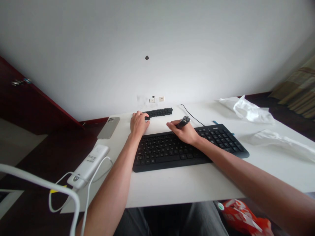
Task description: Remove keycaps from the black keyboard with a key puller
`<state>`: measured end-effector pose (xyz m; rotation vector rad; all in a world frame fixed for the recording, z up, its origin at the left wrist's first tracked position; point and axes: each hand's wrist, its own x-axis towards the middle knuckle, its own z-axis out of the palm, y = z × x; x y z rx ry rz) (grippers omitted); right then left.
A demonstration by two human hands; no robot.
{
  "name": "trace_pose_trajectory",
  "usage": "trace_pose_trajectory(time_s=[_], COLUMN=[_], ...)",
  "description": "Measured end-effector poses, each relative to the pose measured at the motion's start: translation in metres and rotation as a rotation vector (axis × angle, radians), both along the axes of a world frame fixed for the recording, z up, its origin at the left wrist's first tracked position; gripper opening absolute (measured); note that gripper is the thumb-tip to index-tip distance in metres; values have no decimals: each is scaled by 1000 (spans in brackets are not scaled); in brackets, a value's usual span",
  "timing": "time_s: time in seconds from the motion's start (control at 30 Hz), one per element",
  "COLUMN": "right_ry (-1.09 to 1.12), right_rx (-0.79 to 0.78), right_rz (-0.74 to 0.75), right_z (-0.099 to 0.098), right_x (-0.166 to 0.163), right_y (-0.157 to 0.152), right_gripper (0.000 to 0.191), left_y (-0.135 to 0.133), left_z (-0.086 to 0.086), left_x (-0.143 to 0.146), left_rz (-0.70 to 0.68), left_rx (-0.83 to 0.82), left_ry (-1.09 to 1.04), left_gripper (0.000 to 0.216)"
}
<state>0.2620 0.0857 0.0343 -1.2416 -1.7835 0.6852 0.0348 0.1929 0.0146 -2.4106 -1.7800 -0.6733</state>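
Observation:
A full-size black keyboard (162, 149) lies on the white table in front of me. Behind it, close to the wall, stretches a strip of small black pieces that look like keycaps (159, 112). My left hand (139, 124) rests at the left end of this strip, thumb and index finger closing on a small dark piece there. Above the middle of the keyboard, my right hand (185, 131) wraps round a short, dark, cylindrical tool (183, 122) with a shiny end pointing up. Its lower end is hidden by my hand, so its exact kind is unclear.
On the left are a phone (109, 127) and a white power strip (90, 164) with white cables (89, 196). Crumpled white plastic (248, 109) lies at the right. A thin teal item (215, 122) shows behind the keyboard. Below hangs a red bag (242, 216).

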Motion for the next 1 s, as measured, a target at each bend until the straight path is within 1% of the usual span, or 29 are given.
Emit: trace_pose_trajectory(time_s=[0.27, 0.33, 0.4, 0.47, 0.57, 0.63, 0.7, 0.77, 0.83, 0.9, 1.0], right_ry=[7, 10, 15, 29, 91, 140, 174, 209, 261, 294, 283], right_rx=[4, 9, 9, 4, 11, 19, 6, -21, -44, -36, 13], right_rz=[0, 3, -5, -27, -83, -102, -84, -43, -24, -48, -124], right_z=[1, -1, -2, -2, 0, 1, 2, 1, -1, -3, -3], right_x=[1, 1, 2, 2, 2, 4, 6, 8, 9, 8, 7], right_y=[0, 1, 2, 3, 4, 4, 5, 6, 7, 7, 7], right_gripper=[53, 53, 54, 55, 54, 47, 41, 45, 49, 47, 37], left_y=[3, 2, -2, -9, -24, -31, -35, -36, -35, -35, -39], left_z=[2, 3, 4, 7, 12, 16, 20, 22, 24, 27, 33], left_x=[-13, -13, -7, 4, 25, 35, 38, 38, 36, 34, 33], left_rz=[86, 125, 134, 74, -94, -186, -252, -313, -385, -447, -479], left_rx=[42, 53, 55, 53, 87, 109, 93, 40, -39, -127, -207], left_ry=[-32, -69, -119, -145, -154, -193, -246, -292, -334, -386, -440], left_gripper=[20, 22, 22, 19, 16, 13, 13, 13, 18, 30, 43])
